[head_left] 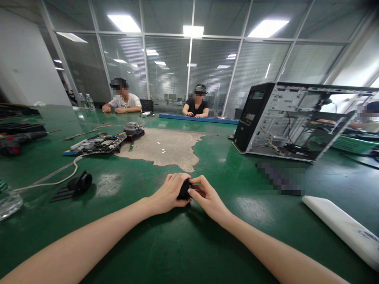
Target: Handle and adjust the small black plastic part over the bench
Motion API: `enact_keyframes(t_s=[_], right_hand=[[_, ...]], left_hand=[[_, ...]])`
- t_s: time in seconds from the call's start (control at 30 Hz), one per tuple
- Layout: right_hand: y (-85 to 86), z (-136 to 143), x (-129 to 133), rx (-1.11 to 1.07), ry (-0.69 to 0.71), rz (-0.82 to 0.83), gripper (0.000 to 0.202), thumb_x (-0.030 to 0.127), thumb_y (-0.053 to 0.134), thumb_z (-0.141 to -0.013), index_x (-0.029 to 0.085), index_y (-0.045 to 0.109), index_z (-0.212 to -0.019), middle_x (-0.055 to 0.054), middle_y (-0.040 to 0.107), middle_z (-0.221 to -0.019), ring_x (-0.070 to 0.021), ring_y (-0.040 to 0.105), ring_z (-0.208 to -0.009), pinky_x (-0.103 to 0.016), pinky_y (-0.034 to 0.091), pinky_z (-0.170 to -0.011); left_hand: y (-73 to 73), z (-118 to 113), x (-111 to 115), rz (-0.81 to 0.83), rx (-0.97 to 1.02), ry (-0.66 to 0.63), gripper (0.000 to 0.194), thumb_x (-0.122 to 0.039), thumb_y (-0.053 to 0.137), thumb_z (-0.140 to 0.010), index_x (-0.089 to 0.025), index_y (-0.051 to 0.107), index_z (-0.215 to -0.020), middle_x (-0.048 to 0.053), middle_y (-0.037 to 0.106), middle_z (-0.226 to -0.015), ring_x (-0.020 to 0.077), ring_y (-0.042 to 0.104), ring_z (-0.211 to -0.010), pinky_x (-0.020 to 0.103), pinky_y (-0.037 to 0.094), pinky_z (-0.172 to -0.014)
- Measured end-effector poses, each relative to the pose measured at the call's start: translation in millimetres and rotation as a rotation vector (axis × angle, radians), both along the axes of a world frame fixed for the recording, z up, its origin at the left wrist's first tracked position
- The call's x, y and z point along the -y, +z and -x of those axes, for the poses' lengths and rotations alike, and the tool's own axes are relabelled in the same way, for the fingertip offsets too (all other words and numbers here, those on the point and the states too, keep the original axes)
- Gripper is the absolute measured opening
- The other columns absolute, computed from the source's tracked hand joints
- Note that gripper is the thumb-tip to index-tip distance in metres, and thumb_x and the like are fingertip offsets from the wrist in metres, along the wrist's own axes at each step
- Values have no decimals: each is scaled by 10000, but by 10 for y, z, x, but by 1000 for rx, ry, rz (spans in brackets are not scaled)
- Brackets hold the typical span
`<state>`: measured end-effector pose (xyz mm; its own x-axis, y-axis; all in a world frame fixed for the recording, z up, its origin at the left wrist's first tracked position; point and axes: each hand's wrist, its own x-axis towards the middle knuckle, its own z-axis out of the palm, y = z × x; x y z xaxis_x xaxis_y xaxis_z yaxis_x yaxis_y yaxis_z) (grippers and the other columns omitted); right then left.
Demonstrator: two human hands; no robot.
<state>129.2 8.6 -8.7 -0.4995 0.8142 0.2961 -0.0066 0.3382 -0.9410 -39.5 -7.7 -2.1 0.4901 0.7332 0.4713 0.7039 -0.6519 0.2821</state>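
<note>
Between my two hands, low over the green table (189,244), is a small black object (184,189) whose kind I cannot make out. My left hand (170,193) wraps round it from the left, fingers over its top and thumb beneath. From the right, my right hand (209,197) pinches its edge between thumb and fingertips. The palms and curled fingers hide much of it. To the left, a black plastic part with a round opening (79,183) lies on the table.
An open computer case (284,122) stands at the right, with a white slab (340,225) in front. Left of centre lie a circuit board (97,144) and a cooling fan (133,128). A clear bottle (8,201) and a pale cable (68,173) are at left. Several people sit around.
</note>
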Motion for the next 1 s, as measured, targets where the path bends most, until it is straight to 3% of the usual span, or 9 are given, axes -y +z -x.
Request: enact_keyframes(t_s=[0.13,0.43,0.67,1.0], right_hand=[[9,-9,-7,26,-23,7,220,253,541,-773,208,458,-971,-37,538,-985,-155,568,-890,-330,472,-797],[41,0,33,24,8,2,142,244,537,-776,212,449,-883,0,539,-884,-142,580,-834,-289,480,-725],[24,-4,3,45,-36,9,228,245,547,-768,198,464,-975,-43,550,-986,-155,575,-887,-336,467,-810],[3,-13,6,8,-13,-37,136,270,536,-784,215,464,-885,-5,536,-919,-141,575,-860,-305,482,-781]], left_hand=[[-11,0,-8,-6,4,-5,569,-235,596,-716,-219,279,-1188,71,486,-1127,236,458,-1026,387,317,-877],[-18,12,-8,-3,-6,-5,585,-219,602,-707,-214,272,-1189,73,475,-1140,234,450,-1038,384,308,-888],[-17,8,-16,-2,-13,-3,572,-232,600,-715,-214,270,-1182,71,479,-1126,230,453,-1021,378,308,-879],[-11,3,-7,-7,3,-6,559,-247,597,-720,-222,282,-1181,74,483,-1128,240,458,-1026,386,311,-878]])
